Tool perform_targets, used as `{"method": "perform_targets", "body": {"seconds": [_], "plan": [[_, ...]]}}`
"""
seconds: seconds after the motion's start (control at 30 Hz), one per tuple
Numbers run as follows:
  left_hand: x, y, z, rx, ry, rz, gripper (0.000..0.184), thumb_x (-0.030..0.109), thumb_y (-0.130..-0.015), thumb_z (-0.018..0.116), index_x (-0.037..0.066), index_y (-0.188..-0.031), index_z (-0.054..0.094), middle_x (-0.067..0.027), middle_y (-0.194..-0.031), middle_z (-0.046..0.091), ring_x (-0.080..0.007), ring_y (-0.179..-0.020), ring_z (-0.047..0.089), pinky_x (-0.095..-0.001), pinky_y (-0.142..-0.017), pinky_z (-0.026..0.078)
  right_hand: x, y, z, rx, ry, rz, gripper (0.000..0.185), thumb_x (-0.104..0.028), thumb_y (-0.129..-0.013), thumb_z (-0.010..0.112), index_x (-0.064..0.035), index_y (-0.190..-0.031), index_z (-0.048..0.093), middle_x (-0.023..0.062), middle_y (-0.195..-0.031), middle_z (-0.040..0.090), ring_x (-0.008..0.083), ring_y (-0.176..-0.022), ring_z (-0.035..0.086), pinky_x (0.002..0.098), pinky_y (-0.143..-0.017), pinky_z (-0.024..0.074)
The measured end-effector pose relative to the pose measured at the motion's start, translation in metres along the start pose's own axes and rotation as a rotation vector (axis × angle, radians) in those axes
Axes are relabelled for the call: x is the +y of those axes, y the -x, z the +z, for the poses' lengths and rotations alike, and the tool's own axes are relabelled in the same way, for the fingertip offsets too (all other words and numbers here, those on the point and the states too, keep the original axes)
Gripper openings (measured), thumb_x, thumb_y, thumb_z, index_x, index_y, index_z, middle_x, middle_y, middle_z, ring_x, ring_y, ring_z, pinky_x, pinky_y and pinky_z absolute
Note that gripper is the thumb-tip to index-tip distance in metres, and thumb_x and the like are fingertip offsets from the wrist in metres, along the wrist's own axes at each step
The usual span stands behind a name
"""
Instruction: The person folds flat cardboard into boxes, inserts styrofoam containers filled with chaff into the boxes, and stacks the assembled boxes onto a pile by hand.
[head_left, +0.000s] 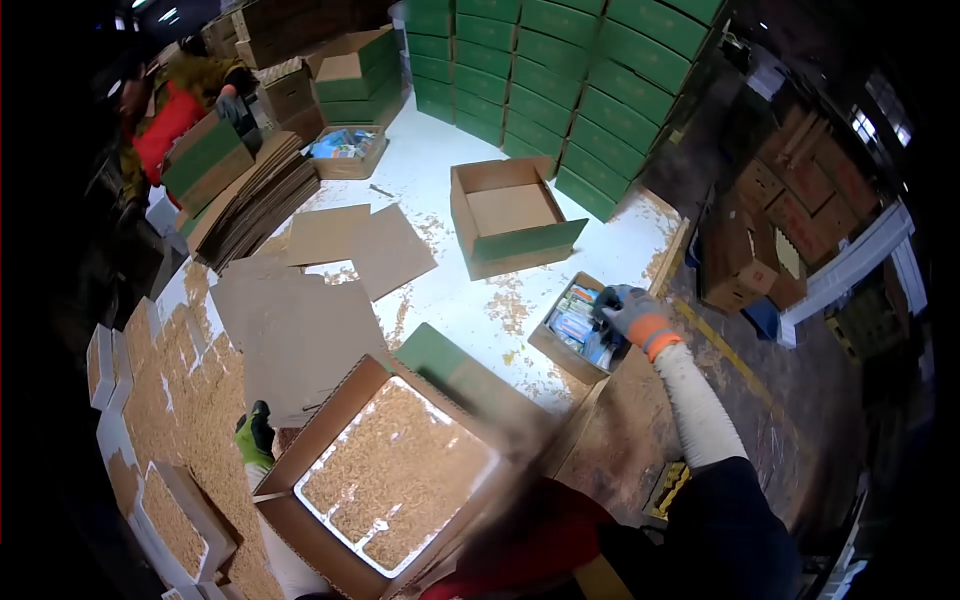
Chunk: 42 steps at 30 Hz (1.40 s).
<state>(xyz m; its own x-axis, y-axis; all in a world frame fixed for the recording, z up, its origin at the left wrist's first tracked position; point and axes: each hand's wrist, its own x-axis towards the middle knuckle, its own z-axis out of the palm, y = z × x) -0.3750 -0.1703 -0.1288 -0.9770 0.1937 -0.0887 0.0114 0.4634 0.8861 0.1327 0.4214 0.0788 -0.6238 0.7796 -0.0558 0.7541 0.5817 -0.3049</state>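
My left hand (256,434), in a green and black glove, is closed at the lower edge of a brown cardboard sheet (300,325), left of the open box; its far fingers are hidden. In front of me stands that open cardboard box (318,420), with a white tray inside full of pale brown shavings (400,470). My right hand (630,315), in a grey and orange glove, reaches into a small carton (562,354) of blue and white packets (575,318). Its fingers curl down among the packets, and what they hold is hidden.
An open green-sided box (515,255) stands on the white table (425,150), beside loose cardboard sheets (390,250). Green boxes (545,60) are stacked behind. At upper left, a person (185,110) handles another box near flattened cartons (260,205). Shavings (190,390) cover the left side.
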Motion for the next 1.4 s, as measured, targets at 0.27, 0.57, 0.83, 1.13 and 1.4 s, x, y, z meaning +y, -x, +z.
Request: {"method": "perform_targets", "body": {"seconds": [0.27,0.57,0.83,1.13,1.4], "plan": [[0.02,-0.019,-0.081,0.024,0.19,0.219,0.036,0.019,-0.092,0.065,0.003,-0.124,0.062,-0.0049,-0.084,0.066,-0.0214,-0.068,0.061,-0.0328,-0.057,0.049,0.031,-0.037,0.085,0.034,-0.118,-0.007,0.017,-0.032,-0.076,0.073,-0.0166,-0.083,0.075,0.0095,-0.097,0.07,0.0319,-0.094,0.065,0.0398,-0.084,0.0516],[0.211,0.132,-0.127,0.375,0.201,0.54,0.043,0.017,-0.099,0.058,-0.008,-0.134,0.053,-0.0149,-0.133,0.06,-0.02,-0.118,0.059,-0.0327,-0.101,0.047,0.039,-0.034,0.086,0.057,-0.389,0.011,0.025,-0.028,-0.077,0.076,-0.0085,-0.093,0.076,0.014,-0.102,0.073,0.0298,-0.088,0.069,0.038,-0.081,0.0535],[0.284,0.241,-0.105,0.362,-0.285,0.778,0.035,0.022,-0.098,0.057,-0.006,-0.117,0.064,-0.0179,-0.118,0.066,-0.0286,-0.108,0.063,-0.0369,-0.093,0.048,0.054,-0.034,0.074,0.22,-0.231,-0.018,0.028,-0.034,-0.081,0.07,-0.0082,-0.089,0.076,0.0149,-0.087,0.073,0.0258,-0.08,0.069,0.035,-0.074,0.0525],[0.351,0.324,-0.081,0.164,-0.636,1.079,0.039,0.009,-0.084,0.063,0.002,-0.123,0.064,-0.0177,-0.119,0.065,-0.0361,-0.109,0.061,-0.0411,-0.094,0.048,-0.174,0.084,-0.028,0.343,-0.983,-0.662,0.017,-0.012,-0.079,0.074,-0.0055,-0.093,0.067,0.0114,-0.095,0.064,0.0264,-0.096,0.061,0.0365,-0.088,0.0476],[0.306,0.346,-0.022,-0.906,-1.103,1.078,0.029,0.018,-0.083,0.058,0.013,-0.111,0.064,-0.0061,-0.106,0.061,-0.0265,-0.101,0.059,-0.0361,-0.081,0.051,-0.22,0.118,-0.063,0.402,-0.715,-0.749,0.02,0.001,-0.088,0.059,-0.0038,-0.106,0.066,0.0141,-0.107,0.065,0.0272,-0.091,0.064,0.033,-0.08,0.0509]]}}
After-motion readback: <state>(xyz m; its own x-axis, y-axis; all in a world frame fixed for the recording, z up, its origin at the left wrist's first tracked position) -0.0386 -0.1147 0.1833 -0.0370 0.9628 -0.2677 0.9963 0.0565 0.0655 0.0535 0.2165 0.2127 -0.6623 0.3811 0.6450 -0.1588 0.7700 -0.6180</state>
